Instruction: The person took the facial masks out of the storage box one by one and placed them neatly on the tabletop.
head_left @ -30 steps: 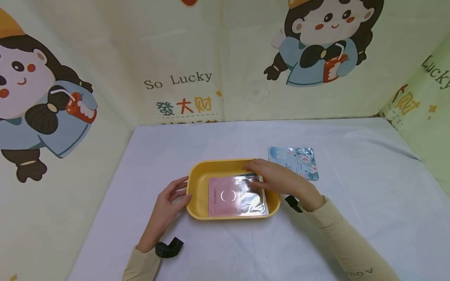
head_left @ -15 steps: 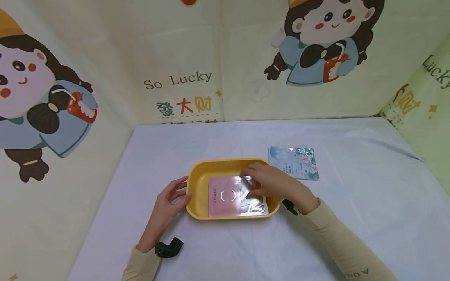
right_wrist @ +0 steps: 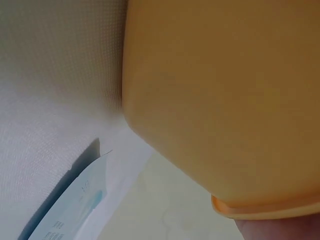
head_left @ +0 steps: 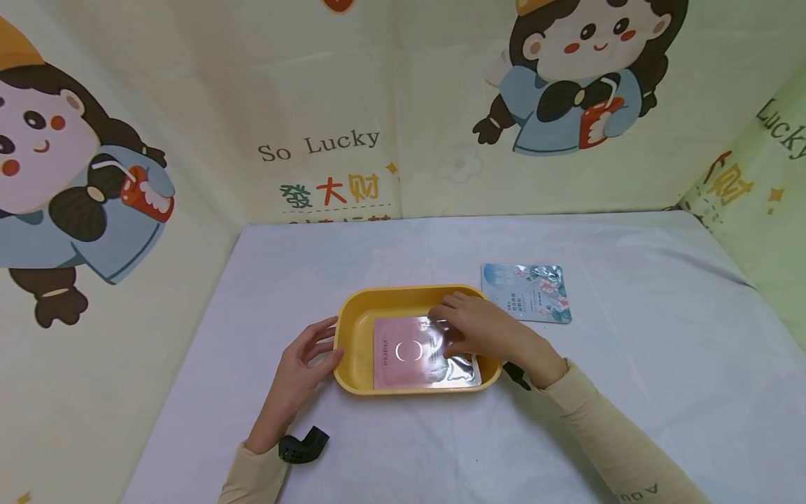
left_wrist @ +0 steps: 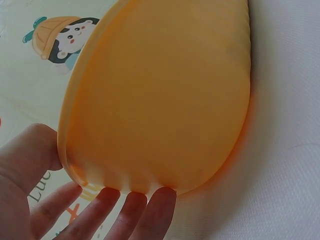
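A yellow tray sits on the table with a pink and silver sachet lying flat inside it. My left hand steadies the tray's left end. In the left wrist view, its thumb is at the rim and its fingers press the outer wall. My right hand reaches over the tray's right end, fingers bent, fingertips near the sachet's far edge and thumb over its silver part. The right wrist view has the tray's outside wall covering those fingertips; I cannot tell whether they pinch the sachet.
A blue floral sachet lies on the white cloth behind the tray to the right. Printed curtains enclose the back and sides. A black wrist mount sticks out from the left wrist.
My right hand has shifted slightly left and nearer, its thumb moving further over the sachet's silver part. My left hand, the tray and both sachets have stayed in place.
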`<state>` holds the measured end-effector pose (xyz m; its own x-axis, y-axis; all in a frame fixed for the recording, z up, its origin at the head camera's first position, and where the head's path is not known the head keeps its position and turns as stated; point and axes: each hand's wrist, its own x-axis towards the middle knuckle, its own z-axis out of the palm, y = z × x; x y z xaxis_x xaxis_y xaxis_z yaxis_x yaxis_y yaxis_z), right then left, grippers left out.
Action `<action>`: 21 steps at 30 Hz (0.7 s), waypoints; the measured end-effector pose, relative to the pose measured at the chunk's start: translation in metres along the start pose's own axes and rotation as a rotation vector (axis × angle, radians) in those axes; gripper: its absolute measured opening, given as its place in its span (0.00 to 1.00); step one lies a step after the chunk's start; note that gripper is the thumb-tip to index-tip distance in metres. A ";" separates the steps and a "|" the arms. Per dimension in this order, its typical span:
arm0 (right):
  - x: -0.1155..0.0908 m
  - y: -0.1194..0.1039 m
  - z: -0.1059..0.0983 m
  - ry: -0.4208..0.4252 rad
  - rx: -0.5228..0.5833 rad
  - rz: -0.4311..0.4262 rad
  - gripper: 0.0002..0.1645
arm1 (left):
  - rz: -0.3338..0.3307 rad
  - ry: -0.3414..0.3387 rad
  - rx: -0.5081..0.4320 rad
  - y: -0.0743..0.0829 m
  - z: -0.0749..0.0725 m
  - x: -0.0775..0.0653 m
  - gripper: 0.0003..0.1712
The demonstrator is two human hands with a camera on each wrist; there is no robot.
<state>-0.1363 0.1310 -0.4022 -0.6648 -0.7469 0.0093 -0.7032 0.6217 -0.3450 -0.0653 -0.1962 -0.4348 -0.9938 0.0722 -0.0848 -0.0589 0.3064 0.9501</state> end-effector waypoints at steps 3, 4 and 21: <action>0.000 -0.001 0.000 0.005 0.007 0.000 0.39 | 0.000 0.002 0.001 0.001 0.000 0.000 0.32; 0.000 -0.001 0.000 0.005 0.012 0.002 0.40 | -0.001 0.003 0.001 0.001 0.000 0.000 0.31; 0.005 -0.002 -0.003 -0.026 0.151 0.101 0.28 | -0.002 -0.005 -0.022 0.001 -0.001 0.001 0.31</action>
<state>-0.1390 0.1270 -0.3986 -0.7221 -0.6895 -0.0563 -0.5859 0.6528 -0.4802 -0.0661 -0.1967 -0.4335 -0.9931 0.0765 -0.0886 -0.0633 0.2861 0.9561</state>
